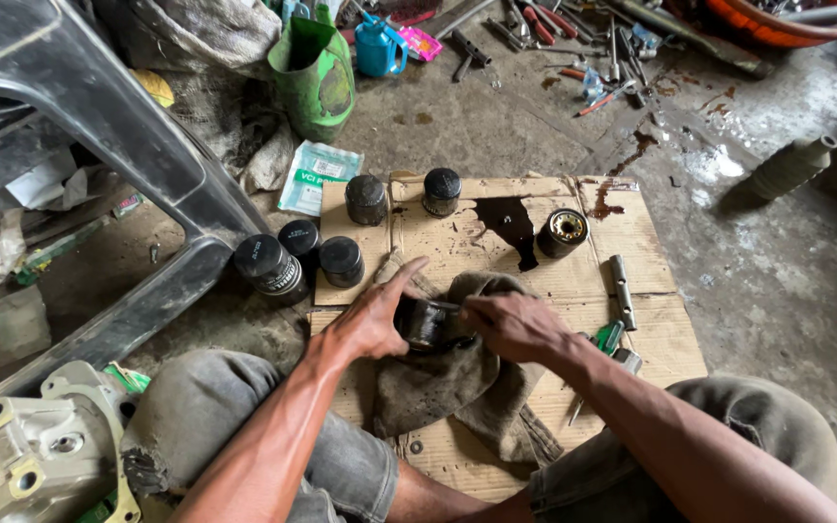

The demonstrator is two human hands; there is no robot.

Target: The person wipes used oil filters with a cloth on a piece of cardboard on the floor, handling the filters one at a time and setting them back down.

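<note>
Here, gripped by both the left hand (372, 320) and right hand (513, 324): a dark round canister (425, 323), low on an oil-stained cardboard sheet (651, 339) over a grimy rag (438, 387). Behind, a white-and-green pouch (317, 176) and green bag (317, 73). Alongside, five black canisters (270, 264), a bearing (562, 232), a metal socket (621, 291). Left, crowded by a dark plastic chair (128, 145); right, bare concrete floor (787, 281).
</note>
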